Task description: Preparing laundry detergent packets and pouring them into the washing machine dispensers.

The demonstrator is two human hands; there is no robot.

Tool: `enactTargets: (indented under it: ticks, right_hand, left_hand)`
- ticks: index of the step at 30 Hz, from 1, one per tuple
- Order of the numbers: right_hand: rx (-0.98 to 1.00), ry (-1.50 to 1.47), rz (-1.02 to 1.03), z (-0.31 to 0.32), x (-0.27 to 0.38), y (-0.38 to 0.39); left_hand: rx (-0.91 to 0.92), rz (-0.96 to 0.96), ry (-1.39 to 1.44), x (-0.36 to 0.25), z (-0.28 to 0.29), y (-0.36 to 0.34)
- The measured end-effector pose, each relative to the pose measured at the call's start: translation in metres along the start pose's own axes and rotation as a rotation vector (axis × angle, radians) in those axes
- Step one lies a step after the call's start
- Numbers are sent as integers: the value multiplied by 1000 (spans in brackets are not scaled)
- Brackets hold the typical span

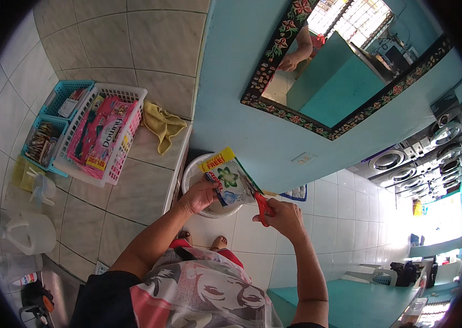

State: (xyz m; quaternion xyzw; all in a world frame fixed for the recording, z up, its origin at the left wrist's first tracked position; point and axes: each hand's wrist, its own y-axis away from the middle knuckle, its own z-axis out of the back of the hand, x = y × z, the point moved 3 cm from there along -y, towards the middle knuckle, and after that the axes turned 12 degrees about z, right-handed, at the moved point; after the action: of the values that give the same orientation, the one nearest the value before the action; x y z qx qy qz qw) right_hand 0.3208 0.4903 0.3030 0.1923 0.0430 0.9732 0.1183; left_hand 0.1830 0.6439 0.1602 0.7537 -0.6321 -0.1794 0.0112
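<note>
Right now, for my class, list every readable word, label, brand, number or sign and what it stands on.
I'll place the print without copying wording or brands.
Packet in the left hand: large red lettering on yellow.
Pink pack in the white-and-pink basket: large, legible lettering.
Sachets: too small to read.
Red-and-white label, lower left: too small.

Laundry shop, I'd say. My feed has a long bank of front-loading machines [404, 174] with round doors at the right of the frame. Left side: tiled surface [91, 198], plastic basket [124, 157] of pink packets [105, 128], small blue basket [60, 159] of sachets [39, 143]. White tiled floor [346, 210] runs toward the machines.
</note>
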Motion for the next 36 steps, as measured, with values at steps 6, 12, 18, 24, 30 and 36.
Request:
enactTargets:
  ticks: [6,12,18,24,30,36]
  right_hand:
    - [12,11,-9,-1,6,-5]
    - [-35,-48,16,-4,8,-3]
    - [29,-34,-3,0,13,-5]
    - [87,-58,-64,-5,14,-9]
    - [156,-52,-71,-5,16,-10]
    - [141,-69,-105,-11,10,-11]
  left_hand:
    - [-1,28,-31,9,-3,4]
    - [49,47,5,9,15,1]
    - [22,42,-15,12,17,3]
    - [11,92,-15,21,-4,13]
    - [3,71,-15,21,11,12]
    - [-48,56,-47,20,17,11]
